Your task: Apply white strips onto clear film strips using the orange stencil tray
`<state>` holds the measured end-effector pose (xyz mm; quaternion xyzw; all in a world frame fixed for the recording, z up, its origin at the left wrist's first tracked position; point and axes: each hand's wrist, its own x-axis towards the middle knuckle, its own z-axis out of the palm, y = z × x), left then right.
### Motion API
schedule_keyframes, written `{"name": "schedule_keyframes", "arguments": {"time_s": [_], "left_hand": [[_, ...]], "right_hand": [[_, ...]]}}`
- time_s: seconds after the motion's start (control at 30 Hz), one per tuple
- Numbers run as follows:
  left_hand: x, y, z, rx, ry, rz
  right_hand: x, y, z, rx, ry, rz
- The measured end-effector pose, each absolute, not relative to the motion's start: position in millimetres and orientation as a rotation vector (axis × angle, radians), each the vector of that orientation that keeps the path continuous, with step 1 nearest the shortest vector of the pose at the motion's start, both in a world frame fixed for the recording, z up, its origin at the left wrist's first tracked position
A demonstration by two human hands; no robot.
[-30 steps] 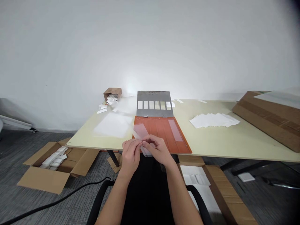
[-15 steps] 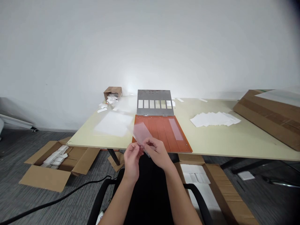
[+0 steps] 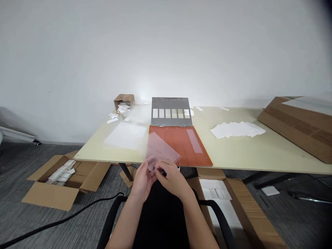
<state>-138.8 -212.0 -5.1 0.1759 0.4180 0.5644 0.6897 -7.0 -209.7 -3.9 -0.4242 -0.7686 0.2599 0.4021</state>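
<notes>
A translucent film sheet (image 3: 160, 148) stands up from my fingers, tilted over the near edge of the orange board (image 3: 192, 145). My left hand (image 3: 142, 181) and my right hand (image 3: 172, 178) both pinch its lower end, just below the table's front edge. A pale strip (image 3: 194, 141) lies on the orange board, out of reach of my fingers. Behind the board sits a grey metal plate (image 3: 171, 111) with a row of rectangular windows.
On the pale table (image 3: 246, 154) lie a fanned stack of white sheets (image 3: 237, 130) and a translucent sheet (image 3: 126, 136). A small kraft box (image 3: 123, 100) spills white scraps. Flat cardboard (image 3: 295, 128) overhangs the right end. Open cartons (image 3: 52, 193) stand on the floor.
The film sheet now shows wider and leans further over the orange board. Both hands have dropped slightly lower, and their fingers have shifted along its lower end.
</notes>
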Motion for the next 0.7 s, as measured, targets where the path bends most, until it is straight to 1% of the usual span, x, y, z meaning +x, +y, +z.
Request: {"name": "schedule_keyframes", "arguments": {"time_s": [0.43, 0.7], "left_hand": [[-141, -216, -3, 0.425, 0.867, 1.229], [-136, -219, -10, 0.399, 0.854, 1.218]], "right_hand": [[-7, -206, -19, -1.194, -1.787, 0.550], [1, -203, -19, -1.256, -1.742, 0.514]]}}
